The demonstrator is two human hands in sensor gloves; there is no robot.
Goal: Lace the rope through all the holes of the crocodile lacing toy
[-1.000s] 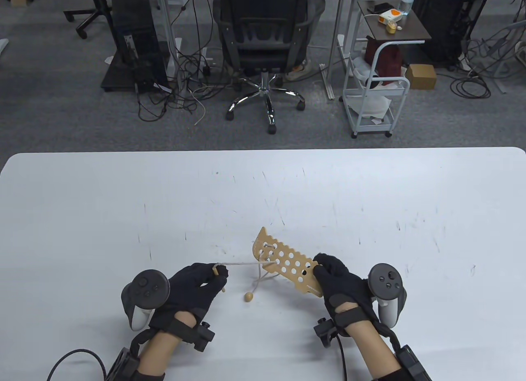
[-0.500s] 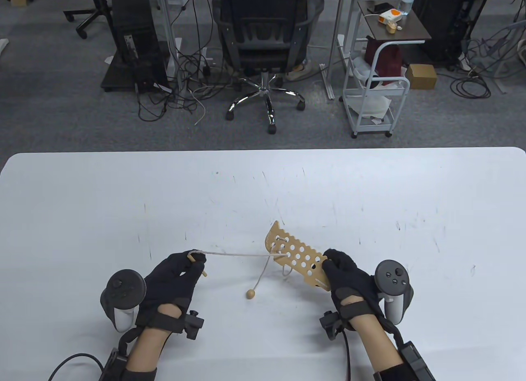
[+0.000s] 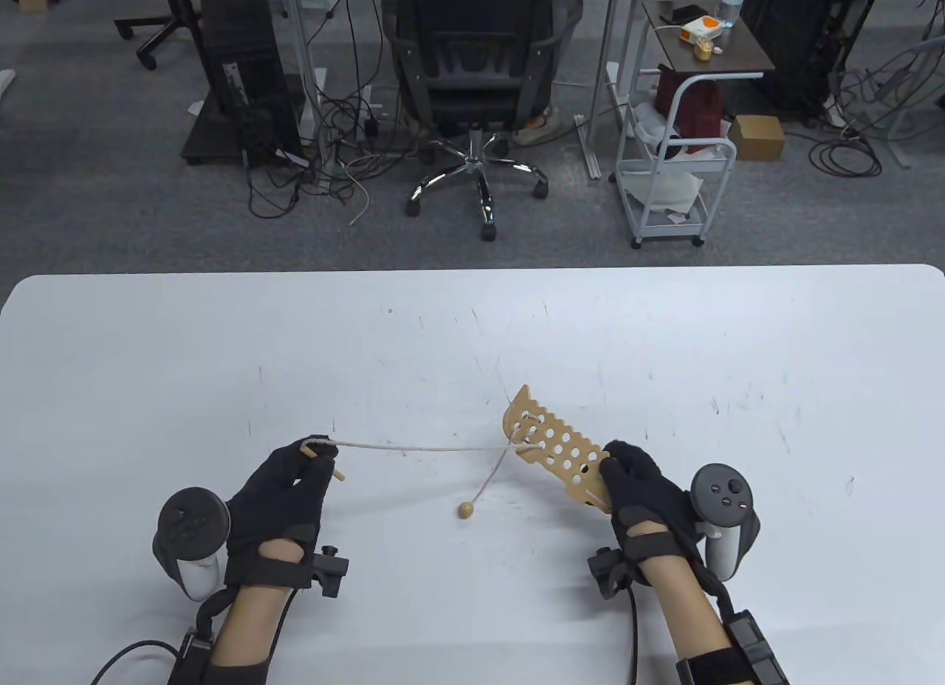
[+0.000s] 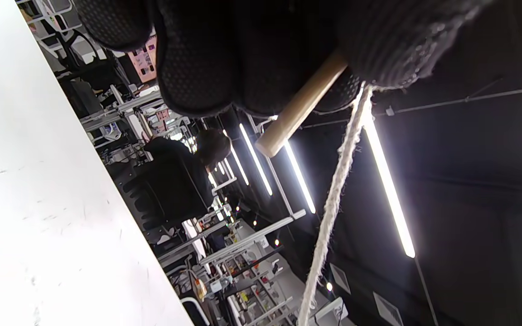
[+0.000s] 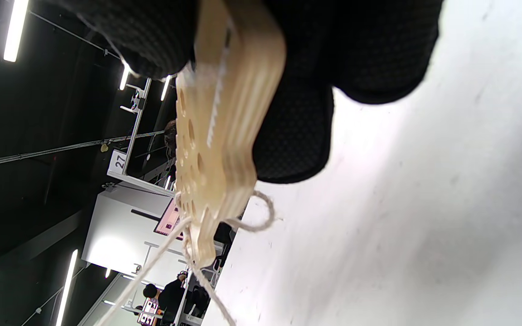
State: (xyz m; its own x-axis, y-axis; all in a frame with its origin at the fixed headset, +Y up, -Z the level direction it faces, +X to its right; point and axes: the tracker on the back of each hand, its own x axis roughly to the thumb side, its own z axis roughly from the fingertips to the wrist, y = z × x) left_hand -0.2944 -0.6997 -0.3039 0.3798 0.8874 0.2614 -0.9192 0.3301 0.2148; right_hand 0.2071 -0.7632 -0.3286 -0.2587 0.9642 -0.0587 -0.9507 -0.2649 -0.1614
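Note:
A flat wooden crocodile board (image 3: 555, 447) with several round holes is lifted off the table, its near end gripped by my right hand (image 3: 641, 486). The right wrist view shows the board (image 5: 211, 131) edge-on between the gloved fingers. A pale rope (image 3: 413, 446) runs taut from holes at the board's far end leftward to my left hand (image 3: 295, 478). That hand pinches the rope's wooden needle (image 3: 332, 469), seen close up as a needle (image 4: 297, 111) with the rope (image 4: 333, 203) beside it. The rope's other end hangs down to a wooden bead (image 3: 465, 509) lying on the table.
The white table (image 3: 472, 323) carries faint scuff marks. Beyond its far edge stand an office chair (image 3: 472, 87), a white cart (image 3: 672, 161) and floor cables.
My left hand has drawn the needle farther left, pulling the rope out longer and taut. My right hand has carried the board right and slightly away; the bead slid a little right.

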